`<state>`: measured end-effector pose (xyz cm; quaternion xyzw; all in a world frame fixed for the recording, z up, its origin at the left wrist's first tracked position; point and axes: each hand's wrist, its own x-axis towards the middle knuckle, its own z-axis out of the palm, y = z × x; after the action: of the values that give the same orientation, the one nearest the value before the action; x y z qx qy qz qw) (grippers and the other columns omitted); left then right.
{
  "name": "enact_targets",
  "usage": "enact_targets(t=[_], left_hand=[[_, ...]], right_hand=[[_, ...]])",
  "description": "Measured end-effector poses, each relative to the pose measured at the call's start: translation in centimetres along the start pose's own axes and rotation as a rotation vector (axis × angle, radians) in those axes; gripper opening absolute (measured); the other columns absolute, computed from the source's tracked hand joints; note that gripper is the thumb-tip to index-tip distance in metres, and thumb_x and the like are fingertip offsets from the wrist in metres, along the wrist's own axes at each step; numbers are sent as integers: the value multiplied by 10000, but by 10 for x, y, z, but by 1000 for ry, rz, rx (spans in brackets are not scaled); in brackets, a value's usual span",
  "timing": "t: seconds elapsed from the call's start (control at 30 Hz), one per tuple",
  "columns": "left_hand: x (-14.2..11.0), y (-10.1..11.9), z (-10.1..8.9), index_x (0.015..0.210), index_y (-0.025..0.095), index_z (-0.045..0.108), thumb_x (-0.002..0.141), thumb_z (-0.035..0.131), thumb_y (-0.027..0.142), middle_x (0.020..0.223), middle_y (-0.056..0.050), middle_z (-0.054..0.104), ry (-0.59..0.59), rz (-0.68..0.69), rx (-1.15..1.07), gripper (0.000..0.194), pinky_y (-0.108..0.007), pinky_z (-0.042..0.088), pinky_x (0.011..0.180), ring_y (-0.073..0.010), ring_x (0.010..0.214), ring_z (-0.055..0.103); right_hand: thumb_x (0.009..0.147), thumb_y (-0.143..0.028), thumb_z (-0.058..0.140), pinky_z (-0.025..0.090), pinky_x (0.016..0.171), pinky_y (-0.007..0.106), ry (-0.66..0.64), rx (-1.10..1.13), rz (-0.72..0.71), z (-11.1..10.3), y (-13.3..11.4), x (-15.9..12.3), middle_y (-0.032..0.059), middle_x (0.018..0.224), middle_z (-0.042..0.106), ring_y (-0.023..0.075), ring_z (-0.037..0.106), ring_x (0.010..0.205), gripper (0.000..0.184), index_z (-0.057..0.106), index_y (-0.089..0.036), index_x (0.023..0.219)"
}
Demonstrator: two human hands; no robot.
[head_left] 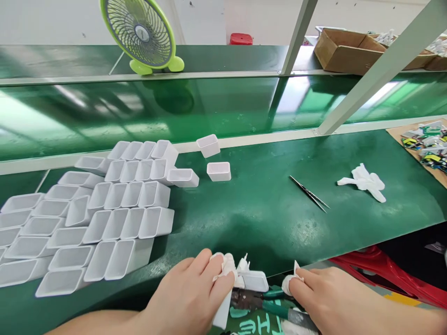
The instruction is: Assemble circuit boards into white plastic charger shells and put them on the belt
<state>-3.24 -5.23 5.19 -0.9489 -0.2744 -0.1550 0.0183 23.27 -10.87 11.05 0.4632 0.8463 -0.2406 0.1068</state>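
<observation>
My left hand (193, 291), with white wraps on its fingertips, is closed on a white plastic piece (222, 312) low in the view. A second white block-like part (254, 281) sticks out to the right of those fingers; I cannot tell whether the two are joined. Green-handled pliers (270, 304) lie across to the right, their dark jaws against or close beside the white piece. My right hand (324, 295), also with a wrapped fingertip, is closed around the handle ends. Its lower fingers are mostly hidden.
Many open white plastic cases (127, 221) stand packed at left, with two loose cases (219, 171) nearby. Tweezers (309, 193) and a crumpled white scrap (365, 182) lie at right. Circuit boards (431, 144), a cardboard box (349, 51), a green fan (141, 35) and slanted posts (380, 67) stand beyond.
</observation>
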Motion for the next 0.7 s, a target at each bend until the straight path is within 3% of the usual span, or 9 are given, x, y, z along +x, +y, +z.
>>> enact_targets(t=[0.17,0.3,0.47,0.57,0.7], left_hand=[[23,-10,-1,838,196,567,567,538,42,745,-44,611,-100,17,42,313,-328,417,599,-210,638,528],[31,-8,-4,801,178,569,601,532,50,733,-70,593,-75,14,48,240,-369,483,716,-245,705,555],[35,-3,-7,799,196,531,593,497,29,695,-47,570,-45,-4,84,268,-363,486,648,-239,638,551],[31,-6,-7,959,173,558,605,486,55,827,-88,662,37,-4,92,380,-396,523,728,-269,755,626],[4,-19,3,1102,182,552,740,475,37,1014,-120,716,113,33,113,397,-461,519,866,-311,954,671]], right_hand=[[870,-194,602,295,507,341,-104,-15,14,-11,7,18,65,818,724,248,681,614,27,624,-195,886],[858,-180,599,229,506,331,-78,-26,-26,-16,9,24,51,788,703,227,635,596,35,617,-194,883],[878,-223,590,199,483,319,-86,-53,-39,-32,7,24,53,752,688,211,603,570,55,631,-186,873],[922,-303,574,204,448,326,-121,-108,-57,-50,4,21,77,762,697,218,608,568,167,656,-159,894],[969,-343,555,274,430,312,-224,-136,-105,-77,0,16,104,866,729,208,645,630,275,692,-104,971]])
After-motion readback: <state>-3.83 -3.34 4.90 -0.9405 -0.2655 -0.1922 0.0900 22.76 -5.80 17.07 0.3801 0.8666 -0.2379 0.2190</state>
